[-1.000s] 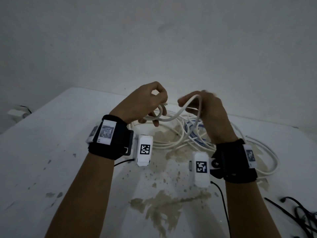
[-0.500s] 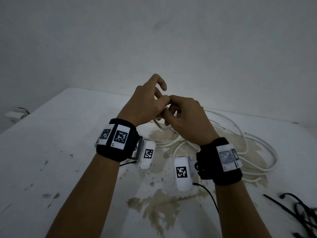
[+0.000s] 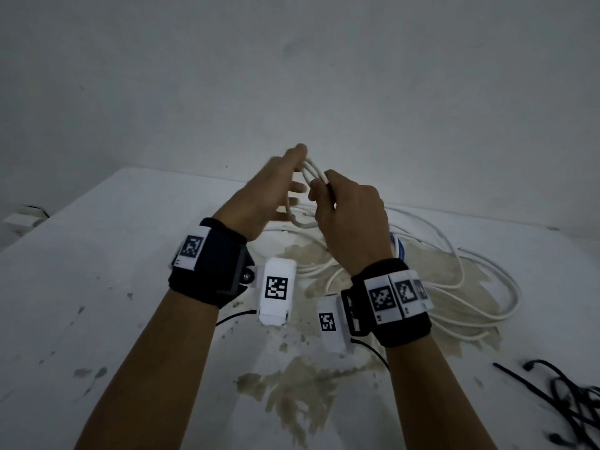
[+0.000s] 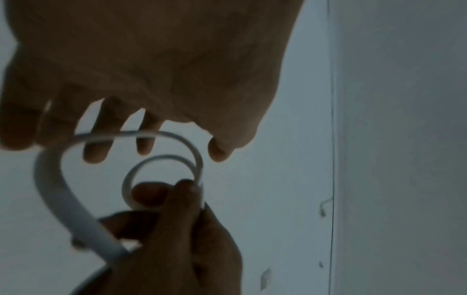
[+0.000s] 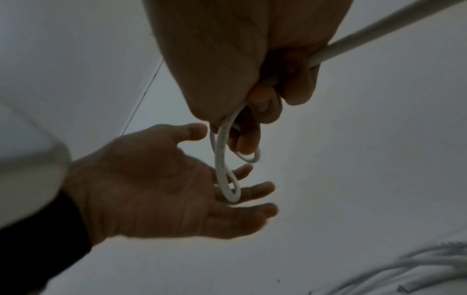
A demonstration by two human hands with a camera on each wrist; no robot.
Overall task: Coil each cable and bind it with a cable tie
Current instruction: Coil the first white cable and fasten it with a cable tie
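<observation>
Counts on the white table (image 3: 97, 287): two hands, two cable colours, two loops.

One left hand (image 3: 266, 196) and one right hand (image 3: 350, 216), each with one black wristband. One white cable (image 3: 470, 287) sprawls toward the table's far right edge, with two small loops (image 4: 161, 159) of it lifted. One tangle of black cables (image 3: 568, 401) lies at the near right corner; its strands are too knotted to count.

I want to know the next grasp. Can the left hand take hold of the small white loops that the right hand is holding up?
Probably yes. The left hand is open, palm toward the white cable loops that hang from the right hand, its fingers right behind them. Nothing lies between.
</observation>
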